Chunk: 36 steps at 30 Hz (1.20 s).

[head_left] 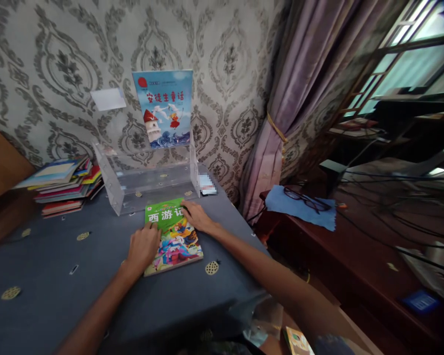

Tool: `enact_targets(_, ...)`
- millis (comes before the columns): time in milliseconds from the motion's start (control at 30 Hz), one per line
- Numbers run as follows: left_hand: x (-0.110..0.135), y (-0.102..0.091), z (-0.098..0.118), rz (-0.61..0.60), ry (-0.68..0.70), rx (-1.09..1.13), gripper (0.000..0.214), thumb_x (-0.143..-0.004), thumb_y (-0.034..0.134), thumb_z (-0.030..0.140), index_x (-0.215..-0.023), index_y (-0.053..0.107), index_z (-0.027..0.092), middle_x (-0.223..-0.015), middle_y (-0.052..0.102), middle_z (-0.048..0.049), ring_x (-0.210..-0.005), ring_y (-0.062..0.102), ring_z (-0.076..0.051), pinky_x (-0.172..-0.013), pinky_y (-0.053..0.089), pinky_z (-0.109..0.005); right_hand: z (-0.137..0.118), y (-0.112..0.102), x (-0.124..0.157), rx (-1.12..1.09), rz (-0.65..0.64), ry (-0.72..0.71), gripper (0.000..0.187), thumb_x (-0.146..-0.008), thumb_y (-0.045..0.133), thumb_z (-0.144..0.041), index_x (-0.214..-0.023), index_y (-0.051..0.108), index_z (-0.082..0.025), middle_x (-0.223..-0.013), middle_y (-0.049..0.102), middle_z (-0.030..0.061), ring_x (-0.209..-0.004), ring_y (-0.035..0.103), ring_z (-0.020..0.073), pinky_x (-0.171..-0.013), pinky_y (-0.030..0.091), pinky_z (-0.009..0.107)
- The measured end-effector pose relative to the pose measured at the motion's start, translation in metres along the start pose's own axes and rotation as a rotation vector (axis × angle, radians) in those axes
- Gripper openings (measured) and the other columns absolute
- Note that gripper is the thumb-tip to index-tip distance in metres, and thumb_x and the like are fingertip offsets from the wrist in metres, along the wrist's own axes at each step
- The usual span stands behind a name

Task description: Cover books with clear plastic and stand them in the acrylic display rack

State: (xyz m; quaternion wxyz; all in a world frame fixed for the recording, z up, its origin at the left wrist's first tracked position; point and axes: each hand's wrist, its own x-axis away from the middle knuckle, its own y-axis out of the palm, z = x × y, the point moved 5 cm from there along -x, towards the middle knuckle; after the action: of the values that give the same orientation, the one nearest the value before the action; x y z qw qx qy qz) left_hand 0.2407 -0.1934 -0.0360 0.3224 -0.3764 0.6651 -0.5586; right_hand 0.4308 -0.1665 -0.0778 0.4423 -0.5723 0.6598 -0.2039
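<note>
A children's book with a green top and a colourful cartoon cover (179, 241) lies face up on the dark blue tablecloth. My left hand (143, 246) holds it by the left edge, fingers bent over the cover. At its upper right corner, my right hand (198, 217) grips the edge; the thumbs are mostly hidden. Just behind the book stands a clear acrylic stand (153, 180). Above the stand's back, a blue picture book (168, 111) stands upright, its cover facing me.
A pile of thin books (64, 185) is at the left. A white paper (108, 99) shows near the stand's upper left. To the right are a tied purple curtain (268, 148) and a brown desk (355, 261) with cables, a blue cloth (281, 202) and glasses (305, 199).
</note>
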Motion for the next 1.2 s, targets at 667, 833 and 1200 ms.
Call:
enact_targets(667,0.036,0.028,0.045,0.244,0.59,0.167,0.056,-0.101,0.041,0.048,-0.146,0.046,0.015,-0.151,0.051,-0.0147,-0.144,0.042,-0.029,-0.118,0.036,-0.047,0.012,0.015,0.006,-0.038,0.001,-0.032,0.035,-0.098,0.05,-0.021,-0.13,0.062,-0.014,-0.148,0.055,0.0152,-0.138,0.05,0.0237,-0.116,0.038,0.041)
enact_targets(833,0.034,0.025,0.044,0.248,0.633,0.188,0.053,-0.102,0.039,0.047,-0.143,0.05,0.015,-0.148,0.055,-0.0146,-0.141,0.047,-0.029,-0.115,0.039,-0.046,0.002,0.009,0.024,-0.058,-0.007,-0.061,0.035,-0.096,0.051,-0.019,-0.129,0.064,-0.014,-0.147,0.056,0.0144,-0.14,0.049,0.0241,-0.117,0.037,0.042)
enact_targets(1200,0.028,0.013,0.042,0.185,0.65,0.253,0.051,-0.104,0.033,0.047,-0.14,0.053,0.016,-0.146,0.057,-0.0131,-0.141,0.048,-0.027,-0.114,0.043,-0.048,0.002,-0.002,0.049,-0.387,-0.014,-0.007,0.034,-0.097,0.052,-0.026,-0.127,0.066,-0.018,-0.142,0.062,0.0112,-0.131,0.058,0.0216,-0.113,0.043,0.041)
